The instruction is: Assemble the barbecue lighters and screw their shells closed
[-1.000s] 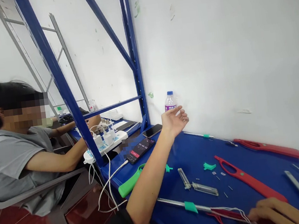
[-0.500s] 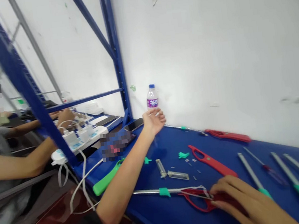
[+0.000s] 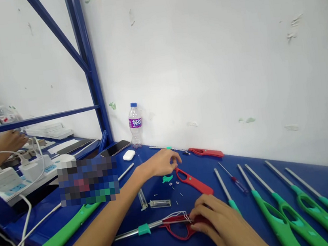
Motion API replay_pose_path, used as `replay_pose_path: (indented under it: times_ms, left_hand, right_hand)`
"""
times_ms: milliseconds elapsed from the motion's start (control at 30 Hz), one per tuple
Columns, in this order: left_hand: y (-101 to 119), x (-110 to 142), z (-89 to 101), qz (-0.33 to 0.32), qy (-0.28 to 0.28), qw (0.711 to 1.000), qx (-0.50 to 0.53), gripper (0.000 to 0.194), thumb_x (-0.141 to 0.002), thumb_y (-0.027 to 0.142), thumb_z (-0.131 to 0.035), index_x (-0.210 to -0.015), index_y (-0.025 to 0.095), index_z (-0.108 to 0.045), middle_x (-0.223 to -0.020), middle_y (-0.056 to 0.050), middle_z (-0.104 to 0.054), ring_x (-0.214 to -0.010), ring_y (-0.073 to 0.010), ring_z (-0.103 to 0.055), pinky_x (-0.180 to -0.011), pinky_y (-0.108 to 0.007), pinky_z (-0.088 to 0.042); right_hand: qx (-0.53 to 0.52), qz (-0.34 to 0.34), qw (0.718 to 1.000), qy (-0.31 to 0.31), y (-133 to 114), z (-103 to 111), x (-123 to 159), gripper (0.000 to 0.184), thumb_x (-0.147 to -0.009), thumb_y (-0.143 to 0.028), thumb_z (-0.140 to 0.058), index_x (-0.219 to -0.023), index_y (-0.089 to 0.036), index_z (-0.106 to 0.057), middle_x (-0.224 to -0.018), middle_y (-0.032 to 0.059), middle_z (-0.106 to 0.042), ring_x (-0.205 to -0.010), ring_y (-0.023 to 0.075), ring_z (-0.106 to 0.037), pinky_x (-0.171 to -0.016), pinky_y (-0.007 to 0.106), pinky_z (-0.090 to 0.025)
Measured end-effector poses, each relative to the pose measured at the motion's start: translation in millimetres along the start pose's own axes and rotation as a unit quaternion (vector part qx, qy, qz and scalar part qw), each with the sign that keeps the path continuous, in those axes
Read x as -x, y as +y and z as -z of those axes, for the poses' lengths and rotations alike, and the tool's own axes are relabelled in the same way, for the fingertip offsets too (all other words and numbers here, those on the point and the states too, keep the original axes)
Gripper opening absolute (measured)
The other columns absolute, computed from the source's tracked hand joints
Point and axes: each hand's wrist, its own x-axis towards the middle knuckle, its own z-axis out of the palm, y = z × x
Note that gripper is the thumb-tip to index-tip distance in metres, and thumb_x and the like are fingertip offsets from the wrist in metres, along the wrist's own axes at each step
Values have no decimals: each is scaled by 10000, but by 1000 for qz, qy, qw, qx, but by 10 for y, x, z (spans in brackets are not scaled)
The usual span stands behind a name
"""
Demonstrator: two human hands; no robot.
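My right hand [image 3: 224, 225] is closed on an opened red gas lighter [image 3: 181, 226] at the front of the blue bench, its fingers covering much of the handle. White wires and a metal tube with a teal collar [image 3: 144, 229] run from it. My left hand [image 3: 165, 162] reaches over the middle of the bench, fingers curled but apart, at the tip of a loose red handle half [image 3: 195, 181]; contact is unclear. Near it lie a teal trigger [image 3: 167, 178], two clear fuel tanks, one of them lying sideways [image 3: 160, 203], and several tiny parts.
Several green lighters [image 3: 273, 213] and a screwdriver [image 3: 237, 184] lie at right. At the back are another red handle [image 3: 206, 152], a bottle [image 3: 135, 124], a white case [image 3: 129, 155] and a phone [image 3: 115, 148]. Left: a green lighter [image 3: 72, 228], power strip, and another person's hand [image 3: 9, 142].
My left hand has come down from in front of the bottle to the loose red handle half. The view has turned right. My right hand keeps its hold on the lighter.
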Motion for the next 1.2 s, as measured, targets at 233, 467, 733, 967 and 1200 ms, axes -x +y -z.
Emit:
replay_pose_path:
  times_ms: [233, 467, 733, 967, 1200]
  left_hand:
    - [148, 77, 205, 4, -2, 990, -139, 302, -1031, 395, -687, -1242, 179, -677, -1245, -82, -705, -1052, -219, -713, -919, -435, -618]
    - [617, 1015, 44, 2, 63, 982, -179, 208, -1082, 253, -541, -1171, 218, -726, -1124, -52, -720, -1114, -247, -675, -1006, -493, -541]
    - [414, 1975, -594, 102, 152, 978, -100, 281, -1040, 278, -555, -1196, 321, -785, -1167, -34, -746, -1078, -241, -708, -945, -369, -550]
    - [480, 1859, -629, 153, 166, 974, -22, 217, -993, 248, -643, -987, 342, -838, -1015, 9, -759, -959, -185, -706, -846, -291, -538]
    - [513, 1812, -599, 177, 138, 974, 0, 217, -970, 237, -674, -916, 363, -842, -979, 22, -755, -958, -186, -683, -834, -295, -486]
  right_hand:
    - [1, -12, 1000, 11, -42, 7, 2, 116, -1024, -158, -648, -1058, -265, -675, -1072, -2, -716, -968, 204, -732, -787, 315, -568]
    - [-10, -7, 1000, 21, -23, -43, 10, 150, -989, -109, -678, -1007, -256, -654, -1033, -10, -720, -961, 217, -726, -800, 330, -556]
    - [-29, -17, 999, 3, -3, -29, 9, 107, -1035, -167, -626, -1011, -270, -640, -1060, 1, -699, -952, 228, -710, -804, 367, -559]
    - [-47, -30, 998, -15, 6, -24, 16, 104, -1045, -180, -604, -1027, -277, -636, -1085, 8, -685, -970, 234, -696, -829, 394, -558]
    - [-60, -48, 997, -25, 2, -22, 13, 96, -1056, -205, -591, -1034, -282, -644, -1095, 8, -680, -979, 245, -682, -852, 419, -545]
